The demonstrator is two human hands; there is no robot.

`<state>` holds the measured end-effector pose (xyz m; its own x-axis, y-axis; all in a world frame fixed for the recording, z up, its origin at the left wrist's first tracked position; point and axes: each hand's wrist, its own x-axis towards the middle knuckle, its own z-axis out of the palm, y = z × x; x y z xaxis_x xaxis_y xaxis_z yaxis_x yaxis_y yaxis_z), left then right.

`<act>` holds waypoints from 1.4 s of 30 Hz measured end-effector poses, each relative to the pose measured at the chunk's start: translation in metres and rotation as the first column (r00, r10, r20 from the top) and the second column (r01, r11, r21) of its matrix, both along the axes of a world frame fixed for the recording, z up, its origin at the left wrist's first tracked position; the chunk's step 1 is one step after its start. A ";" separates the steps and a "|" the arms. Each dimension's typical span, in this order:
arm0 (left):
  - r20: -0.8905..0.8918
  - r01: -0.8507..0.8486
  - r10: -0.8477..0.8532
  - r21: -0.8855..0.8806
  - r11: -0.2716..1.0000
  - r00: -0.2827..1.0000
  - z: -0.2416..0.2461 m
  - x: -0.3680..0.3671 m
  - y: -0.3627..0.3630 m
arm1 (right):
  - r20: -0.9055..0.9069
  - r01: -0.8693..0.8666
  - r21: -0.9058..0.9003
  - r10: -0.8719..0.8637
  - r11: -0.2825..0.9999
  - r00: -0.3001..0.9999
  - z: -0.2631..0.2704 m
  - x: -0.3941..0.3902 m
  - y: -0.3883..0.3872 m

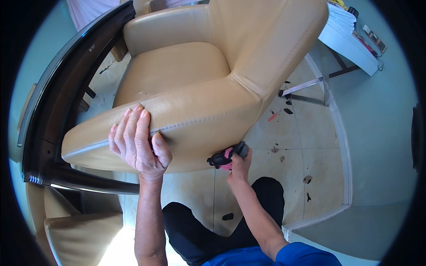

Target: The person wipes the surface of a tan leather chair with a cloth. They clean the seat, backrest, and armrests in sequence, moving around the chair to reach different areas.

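A tan leather-look armchair point(206, 103) with pale stitched seams stands before me, its near armrest point(199, 99) towards me. My left hand point(141, 143) grips the front part of this armrest, fingers over the top and thumb on the outer side. Low on the chair's outer side, close to its back end, my right hand point(241, 166) holds a bunched black and pink cloth point(222, 160) against the surface. The chair's underside and legs are hidden.
A dark wooden table point(43, 133) curves along the left, close to the chair's front. Below it stands another tan chair point(83, 232). Dark scraps point(288, 111) litter the tiled floor point(266, 186). A white table point(352, 50) with metal legs is at the upper right.
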<state>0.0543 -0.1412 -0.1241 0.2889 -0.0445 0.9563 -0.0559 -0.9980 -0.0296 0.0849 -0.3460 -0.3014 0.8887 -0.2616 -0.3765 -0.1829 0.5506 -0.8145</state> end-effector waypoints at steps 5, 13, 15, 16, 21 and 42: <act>0.027 -0.008 0.008 0.003 1.000 1.000 -0.004 0.003 0.005 | 0.323 -0.010 -0.148 0.058 0.989 0.945 0.128 -0.002 -0.013; -0.041 -0.012 0.009 -0.070 0.997 0.999 0.007 -0.002 -0.005 | 0.651 0.153 -0.342 0.116 0.927 0.750 0.161 0.023 -0.031; -0.107 -0.032 0.019 -0.120 0.992 0.994 0.016 -0.002 -0.029 | 0.583 0.112 -0.293 0.084 0.949 0.808 0.130 0.030 -0.037; -0.140 -0.043 0.023 -0.145 0.988 0.990 0.026 -0.003 -0.045 | 0.525 0.073 -0.241 0.067 0.968 0.849 0.121 0.030 -0.038; -0.249 0.176 -0.206 -0.135 0.975 0.947 0.046 0.025 -0.111 | 0.215 -0.072 -0.341 0.153 0.937 0.965 0.049 0.048 -0.055; -0.160 0.025 -0.019 0.035 0.999 0.987 0.035 0.044 -0.119 | 0.216 0.045 -0.025 -0.038 0.999 0.976 -0.012 0.064 -0.045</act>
